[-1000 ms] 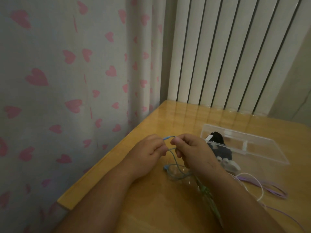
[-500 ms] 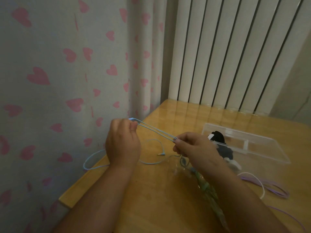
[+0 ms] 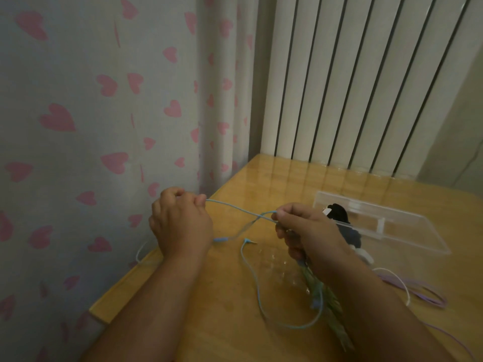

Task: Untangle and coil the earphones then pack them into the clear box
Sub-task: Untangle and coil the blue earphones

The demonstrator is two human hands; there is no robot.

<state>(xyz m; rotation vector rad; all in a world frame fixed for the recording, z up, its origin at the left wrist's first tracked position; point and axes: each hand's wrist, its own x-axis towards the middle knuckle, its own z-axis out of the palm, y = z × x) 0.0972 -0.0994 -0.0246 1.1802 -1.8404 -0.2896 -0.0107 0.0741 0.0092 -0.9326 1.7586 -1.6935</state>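
Note:
A thin blue earphone cable (image 3: 235,206) stretches above the wooden table between my two hands. My left hand (image 3: 180,223) pinches one end near the table's left edge, fingers curled. My right hand (image 3: 305,231) pinches the cable where two strands cross, and more of it hangs from that fist. A loose loop of the cable (image 3: 258,296) lies on the table below, with its jack plug (image 3: 248,240) near the middle. The clear box (image 3: 407,231) lies open to the right of my right hand, with dark earphones (image 3: 339,211) at its left end.
White and purple cables (image 3: 407,288) lie on the table at the right, below the box. A heart-patterned curtain hangs along the table's left edge, and a ribbed white radiator stands behind the table. Part of the blue cable (image 3: 139,253) droops over the left edge.
My left hand has dropped lower and nearer the table. The stretched cable now runs lower between the hands, and a wide loop has settled on the table under my right forearm.

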